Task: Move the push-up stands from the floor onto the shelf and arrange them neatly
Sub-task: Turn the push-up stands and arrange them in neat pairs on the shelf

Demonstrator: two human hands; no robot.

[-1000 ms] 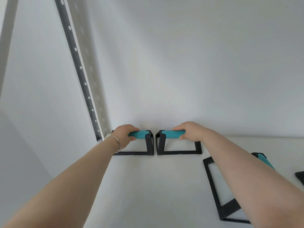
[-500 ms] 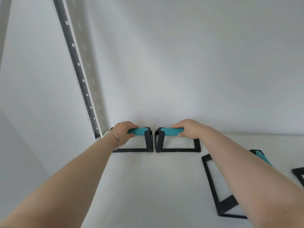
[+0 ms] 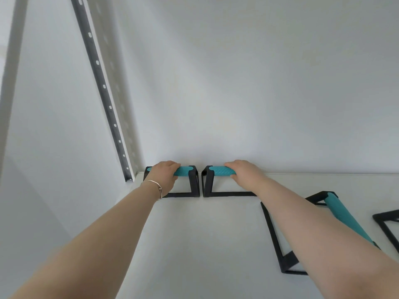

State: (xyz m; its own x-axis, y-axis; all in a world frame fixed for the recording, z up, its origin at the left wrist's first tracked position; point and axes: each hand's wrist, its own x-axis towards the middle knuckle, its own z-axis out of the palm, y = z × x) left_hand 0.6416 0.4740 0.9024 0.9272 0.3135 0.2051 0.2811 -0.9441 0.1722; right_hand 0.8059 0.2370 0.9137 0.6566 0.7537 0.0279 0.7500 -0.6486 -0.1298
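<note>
Your left hand (image 3: 165, 174) is wrapped over the teal grip of the left stand (image 3: 192, 182), and your right hand (image 3: 243, 172) covers the grip of the right stand (image 3: 207, 182), fingers curled over it; how tightly they press I cannot tell. Both stands sit at centre frame on the white shelf (image 3: 205, 244), close against the back wall, almost touching each other. A third stand (image 3: 336, 214) lies skewed at lower right under your right forearm, and a fourth frame (image 3: 386, 223) shows at the right edge. When you draw back, your forearm may catch this third stand and push it more crooked.
</note>
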